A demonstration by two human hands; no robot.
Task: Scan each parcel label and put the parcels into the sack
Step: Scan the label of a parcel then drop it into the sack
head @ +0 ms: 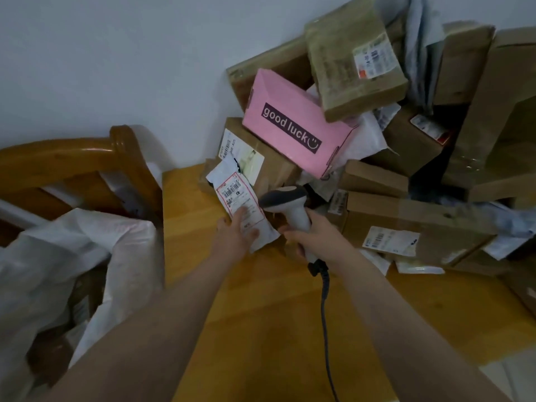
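Far from done, I judge — the left hand (236, 235) pinches a white mailer (261, 236) over the bench (246, 329), the right hand (317, 237) is clamped on the scanner (285, 203) beside its label (236, 195), the sack (87, 256) is at near left, and a heap of parcels (377, 134) waits far right.

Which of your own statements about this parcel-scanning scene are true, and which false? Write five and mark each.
1. The right hand grips the scanner. True.
2. The left hand holds a brown box. False: it holds a white labelled packet.
3. The pink box reads "good luck". True.
4. The sack stands on the person's right. False: it is on the left.
5. The scanner is cordless. False: a cable hangs from its handle.
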